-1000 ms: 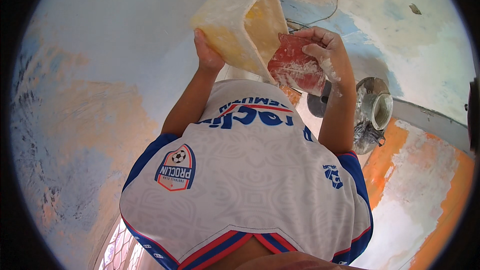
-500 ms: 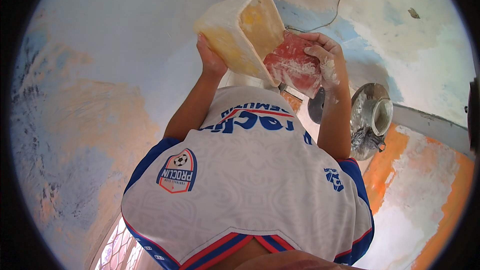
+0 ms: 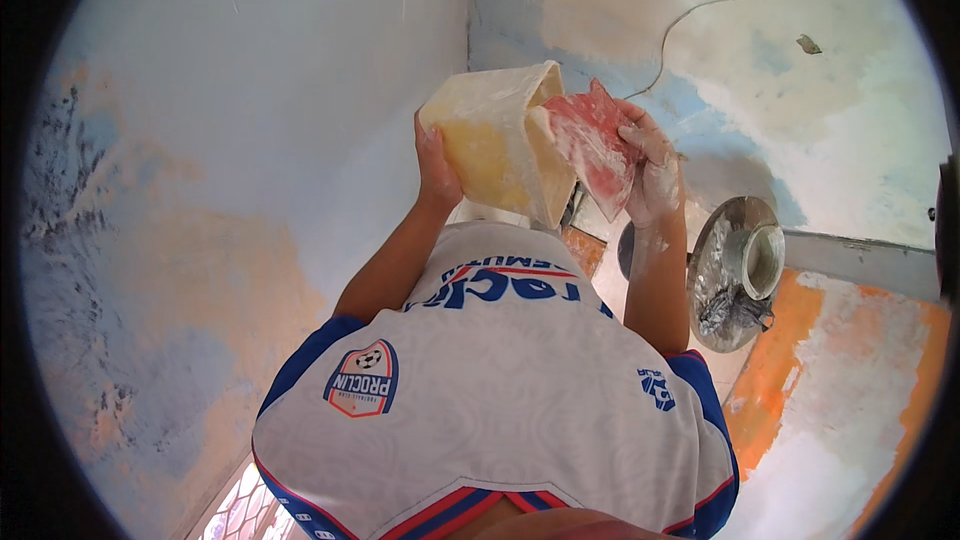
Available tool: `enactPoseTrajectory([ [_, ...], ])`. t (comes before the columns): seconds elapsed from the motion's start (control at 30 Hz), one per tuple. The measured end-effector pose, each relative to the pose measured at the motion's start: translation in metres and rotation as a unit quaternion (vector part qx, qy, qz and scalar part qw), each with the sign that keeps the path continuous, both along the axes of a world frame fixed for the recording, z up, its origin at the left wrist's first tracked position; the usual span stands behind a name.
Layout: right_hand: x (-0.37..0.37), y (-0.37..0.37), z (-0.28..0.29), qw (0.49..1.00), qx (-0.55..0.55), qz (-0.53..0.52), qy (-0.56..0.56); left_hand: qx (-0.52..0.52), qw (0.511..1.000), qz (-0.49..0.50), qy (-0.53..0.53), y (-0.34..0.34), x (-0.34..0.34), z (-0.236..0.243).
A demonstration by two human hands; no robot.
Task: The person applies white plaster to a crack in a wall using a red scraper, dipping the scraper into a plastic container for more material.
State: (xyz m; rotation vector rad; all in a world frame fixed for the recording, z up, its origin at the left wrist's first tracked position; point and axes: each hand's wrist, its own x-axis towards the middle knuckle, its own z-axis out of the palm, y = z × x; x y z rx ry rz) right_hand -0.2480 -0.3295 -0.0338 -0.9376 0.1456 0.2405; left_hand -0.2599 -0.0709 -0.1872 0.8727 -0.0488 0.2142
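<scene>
My left hand [image 3: 438,165] grips the outer side of a boxy, pale yellow plastic tub [image 3: 480,145]. The tub is tipped so its opening faces right, toward my other hand. Between the thumb and fingers of my right hand [image 3: 655,162] is a flat red scraper [image 3: 598,145], smeared with white paste. Its left edge reaches the tub's mouth; whether it touches the rim I cannot tell. White residue coats my right hand and wrist. Most of the tub's inside is hidden.
A round table [image 3: 708,275] to the right bears a pale round container [image 3: 765,262] and a crumpled dark plastic bag [image 3: 722,312]. A thin cable [image 3: 668,30] runs along the patchy wall [image 3: 760,70]. A window grille [image 3: 240,508] shows at lower left.
The tub has come lower in the picture and slightly right, its opening turned more sideways. The red scraper has tilted, and more of it now shows outside the tub.
</scene>
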Motion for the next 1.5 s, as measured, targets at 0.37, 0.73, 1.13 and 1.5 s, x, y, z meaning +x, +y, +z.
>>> enactPoseTrajectory([
  [0.37,-0.007,-0.024,-0.029,0.987,0.161,-0.025,0.011,-0.233,0.958,-0.111,0.124,0.010,0.013,-0.003],
  [0.73,-0.018,-0.026,-0.063,0.975,0.187,-0.118,0.022,-0.246,0.945,-0.130,0.172,0.011,0.013,-0.014],
  [1.13,0.018,-0.072,-0.172,0.962,0.102,-0.245,0.059,-0.203,0.952,-0.140,0.181,-0.002,0.083,-0.005],
  [1.5,0.151,-0.089,-0.292,0.945,0.201,-0.252,0.050,-0.107,0.977,-0.070,0.168,-0.032,0.130,0.019],
])
